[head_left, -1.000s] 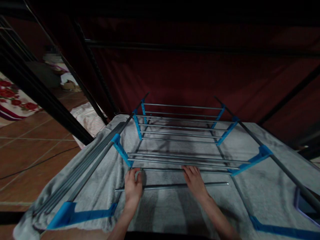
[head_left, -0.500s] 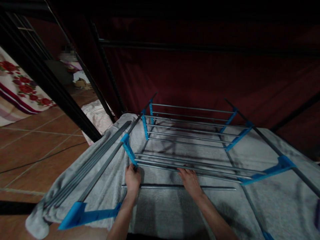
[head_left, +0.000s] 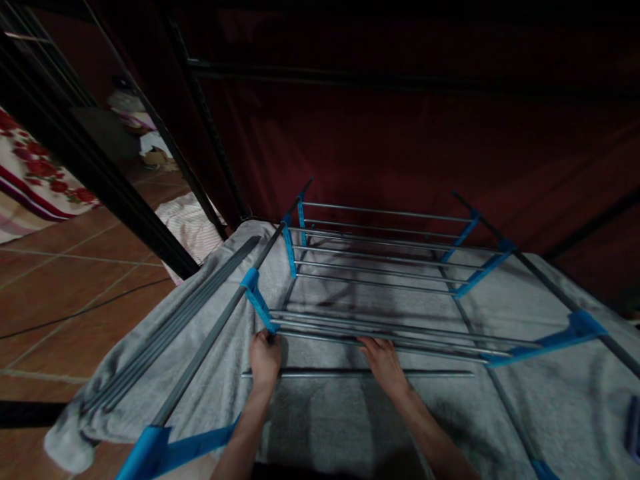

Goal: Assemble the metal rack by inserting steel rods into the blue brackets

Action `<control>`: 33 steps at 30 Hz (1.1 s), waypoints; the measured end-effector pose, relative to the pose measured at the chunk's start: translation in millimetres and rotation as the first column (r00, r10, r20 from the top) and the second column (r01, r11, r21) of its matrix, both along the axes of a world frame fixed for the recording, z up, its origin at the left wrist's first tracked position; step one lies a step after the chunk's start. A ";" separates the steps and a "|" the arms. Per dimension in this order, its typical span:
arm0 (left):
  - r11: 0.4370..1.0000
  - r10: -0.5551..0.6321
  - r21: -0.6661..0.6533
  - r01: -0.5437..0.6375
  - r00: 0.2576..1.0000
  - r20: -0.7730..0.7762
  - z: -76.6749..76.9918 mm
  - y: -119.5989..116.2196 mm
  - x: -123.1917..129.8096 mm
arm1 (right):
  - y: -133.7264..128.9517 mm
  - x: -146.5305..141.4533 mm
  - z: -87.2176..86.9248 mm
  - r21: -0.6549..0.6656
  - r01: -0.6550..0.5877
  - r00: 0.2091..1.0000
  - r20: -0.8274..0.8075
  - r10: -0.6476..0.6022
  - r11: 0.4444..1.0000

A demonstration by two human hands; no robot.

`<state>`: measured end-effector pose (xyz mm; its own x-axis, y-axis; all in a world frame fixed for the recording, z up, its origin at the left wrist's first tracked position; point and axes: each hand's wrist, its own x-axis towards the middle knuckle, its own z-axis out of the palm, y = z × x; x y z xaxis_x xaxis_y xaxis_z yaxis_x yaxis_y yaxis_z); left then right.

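A partly assembled rack of grey metal tubes and blue plastic brackets lies across the grey blanket. My left hand (head_left: 265,357) is closed at the lower end of a blue bracket (head_left: 258,305), where it meets a pole; the fingertips are partly hidden. To its right, my right hand (head_left: 384,360) has its fingers curled over the nearest metal rod (head_left: 430,351) of a group running between the left bracket and the right bracket (head_left: 545,345). Just this side of that group, a loose metal rod (head_left: 325,374) lies on the blanket, passing under both arms.
Several spare grey tubes (head_left: 175,323) lie side by side on the blanket (head_left: 320,427) at left. Dark frame posts (head_left: 125,180) stand beyond the blanket's left edge, above a tiled floor (head_left: 60,287). A dark red cloth (head_left: 375,147) hangs behind the rack.
The view has shifted slightly. Both hands keep nearly the same places on the rack, and the rods beside the right hand sit almost as before.
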<state>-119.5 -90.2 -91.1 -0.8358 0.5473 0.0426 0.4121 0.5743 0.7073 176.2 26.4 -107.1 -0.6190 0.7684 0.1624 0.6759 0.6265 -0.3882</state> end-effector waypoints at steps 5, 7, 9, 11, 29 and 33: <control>1.000 0.010 0.001 -0.010 1.000 -0.017 -1.7 0.7 0.8 | -0.3 0.3 1.3 -0.006 0.008 1.000 0.001 -0.008 1.000; 1.000 0.015 0.005 -0.015 0.999 -0.030 -3.0 0.8 0.6 | 0.3 0.1 1.4 -0.011 0.005 1.000 0.004 -0.005 1.000; 1.000 0.019 0.010 -0.019 0.999 -0.044 -4.8 0.7 0.2 | 1.2 0.0 1.1 -0.019 -0.002 1.000 0.007 0.002 1.000; 1.000 0.021 0.014 -0.021 0.998 -0.057 -7.2 0.8 -0.2 | 2.2 -0.2 0.7 -0.025 -0.004 1.000 0.017 0.004 1.000; 1.000 0.029 0.016 -0.027 0.992 -0.120 -13.3 -0.4 1.7 | -0.1 -5.6 8.9 -0.001 -0.022 0.998 0.061 0.022 1.000; 1.000 0.012 0.006 -0.012 0.995 -0.099 -3.1 -0.4 0.2 | -4.4 -8.4 12.9 0.021 -0.007 1.000 0.001 0.007 1.000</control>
<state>-119.3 -90.5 -94.3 -0.8339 0.5367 0.1283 0.4732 0.5758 0.6667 167.9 22.0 -94.2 -0.6242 0.7607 0.1780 0.6722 0.6390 -0.3738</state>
